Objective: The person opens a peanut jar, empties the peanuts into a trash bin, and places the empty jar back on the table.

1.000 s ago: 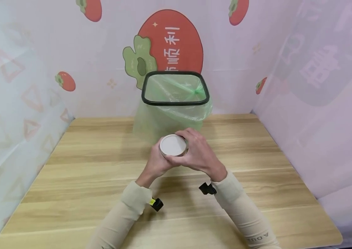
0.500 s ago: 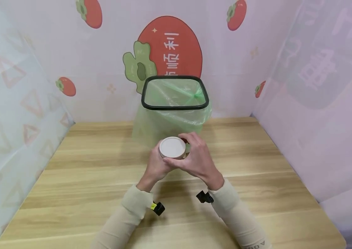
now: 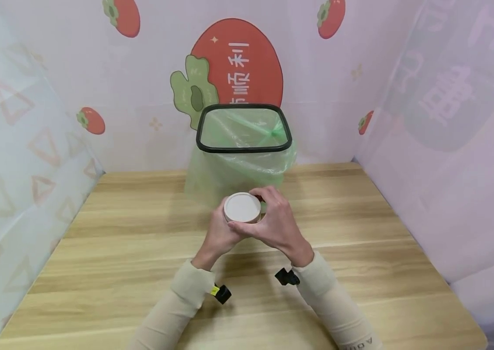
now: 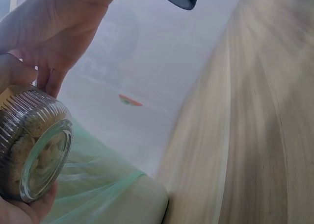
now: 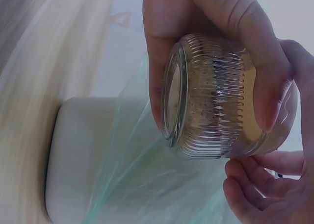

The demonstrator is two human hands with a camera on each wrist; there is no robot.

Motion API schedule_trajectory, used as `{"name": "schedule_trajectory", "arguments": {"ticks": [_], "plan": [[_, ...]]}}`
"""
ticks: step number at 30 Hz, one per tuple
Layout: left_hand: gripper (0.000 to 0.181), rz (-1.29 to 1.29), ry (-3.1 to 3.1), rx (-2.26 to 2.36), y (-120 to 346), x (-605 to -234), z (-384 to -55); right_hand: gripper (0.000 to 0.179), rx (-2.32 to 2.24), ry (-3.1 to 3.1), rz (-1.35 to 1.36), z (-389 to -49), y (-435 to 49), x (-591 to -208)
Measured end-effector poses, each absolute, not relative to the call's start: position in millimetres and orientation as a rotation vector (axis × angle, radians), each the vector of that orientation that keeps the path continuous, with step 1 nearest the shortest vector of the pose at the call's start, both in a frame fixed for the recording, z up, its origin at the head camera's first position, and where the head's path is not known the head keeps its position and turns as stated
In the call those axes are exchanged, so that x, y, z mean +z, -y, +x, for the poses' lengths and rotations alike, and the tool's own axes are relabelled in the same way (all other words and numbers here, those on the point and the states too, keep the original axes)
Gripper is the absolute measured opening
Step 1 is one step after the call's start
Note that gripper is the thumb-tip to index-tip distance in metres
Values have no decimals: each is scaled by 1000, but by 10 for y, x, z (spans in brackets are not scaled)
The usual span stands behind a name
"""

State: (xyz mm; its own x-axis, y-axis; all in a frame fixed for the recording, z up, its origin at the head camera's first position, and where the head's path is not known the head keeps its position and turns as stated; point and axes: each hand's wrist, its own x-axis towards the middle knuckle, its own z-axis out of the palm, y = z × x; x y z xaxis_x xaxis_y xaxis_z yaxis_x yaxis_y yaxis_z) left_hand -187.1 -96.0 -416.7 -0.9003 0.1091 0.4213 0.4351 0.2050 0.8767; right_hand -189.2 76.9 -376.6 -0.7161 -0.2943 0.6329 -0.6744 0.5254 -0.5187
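Observation:
A ribbed glass jar (image 5: 211,96) with brownish contents is held between both hands above the table. Its round white lid (image 3: 242,207) faces up in the head view, and the clear glass base shows in the left wrist view. My left hand (image 3: 220,236) wraps round the jar's body from the left. From the right, my right hand (image 3: 279,223) grips the lid's edge with curled fingers and thumb. Part of the jar is hidden behind the fingers.
Behind the hands stands a pale bin (image 5: 81,155) lined with a translucent green bag (image 3: 229,172). Its black rectangular rim (image 3: 244,150) surrounds the opening. The wooden table (image 3: 120,253) has printed cloth walls (image 3: 142,73) at its back and sides.
The right hand has turned slightly on the lid, its knuckles more arched with a wider gap beside the jar. The left hand keeps its hold. The head view has shifted slightly.

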Motion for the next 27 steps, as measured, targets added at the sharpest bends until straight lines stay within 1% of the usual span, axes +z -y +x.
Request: {"name": "schedule_trajectory", "arguments": {"ticks": [27], "plan": [[79, -501, 2254, -1738, 956, -4160, -1879, 69, 1080, 2307, 913, -1945, -855, -3716]]}}
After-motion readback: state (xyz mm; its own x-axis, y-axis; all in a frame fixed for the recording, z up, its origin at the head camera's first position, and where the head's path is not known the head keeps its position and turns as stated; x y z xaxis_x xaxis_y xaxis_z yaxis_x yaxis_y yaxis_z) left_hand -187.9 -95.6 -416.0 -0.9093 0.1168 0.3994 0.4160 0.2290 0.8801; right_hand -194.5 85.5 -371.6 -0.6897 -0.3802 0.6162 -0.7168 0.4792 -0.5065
